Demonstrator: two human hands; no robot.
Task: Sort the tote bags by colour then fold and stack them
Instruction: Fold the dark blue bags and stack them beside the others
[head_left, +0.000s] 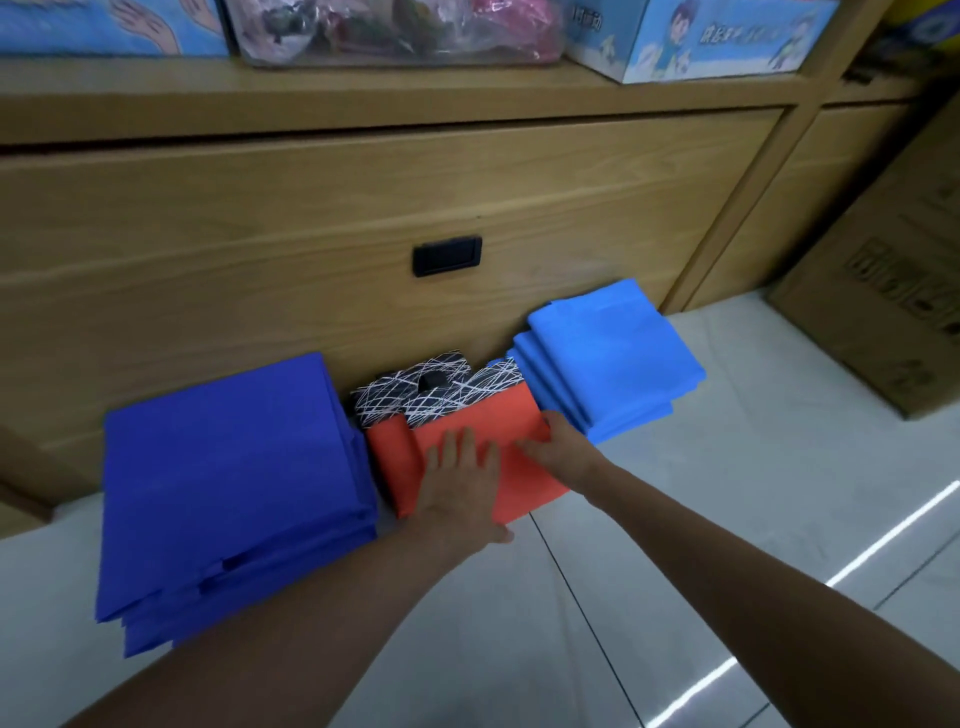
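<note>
- Three colour groups and one patterned bag lie on the tiled floor (727, 493) against a wooden drawer front (311, 234).
- One dark blue stack (228, 483) lies at the left. Several folded layers show at its near edge, but their number cannot be told.
- One light blue stack (608, 358) lies at the right. It too has several layers, fanned at the edges.
- One folded orange bag (519, 426) lies between the two stacks, just beside each.
- One black bag with white scribbled lines (441, 397) lies behind the orange bag and is partly covered by it.
- The left hand (460, 483) lies palm down on the orange bag, fingers straight and slightly spread, pressing it flat.
- The right hand (556, 447) rests on the orange bag's right edge, its fingers (527, 447) stretched leftward across the fabric and holding nothing. It is blurred.
</note>
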